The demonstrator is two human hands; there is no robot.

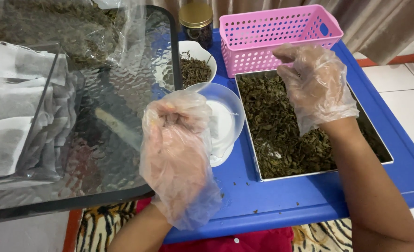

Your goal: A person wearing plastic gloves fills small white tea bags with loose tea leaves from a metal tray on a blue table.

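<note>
I log a steel tray [263,173] of dried leaves [281,135] on the blue table [309,196], an empty pink basket [277,35] behind, and a small white bowl [206,52] of leaves. Left hand [176,140], gloved, pinches a white filter bag [221,126]; right hand [316,86] hovers over the tray, fingers loosely bunched.

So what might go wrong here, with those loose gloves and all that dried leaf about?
The left hand holds a white pouch over the small scale dish; a nudge could tip the dish. The right hand pinches above the metal tray of dried leaves, so bits may drop onto the blue table, where crumbs already lie.
</note>
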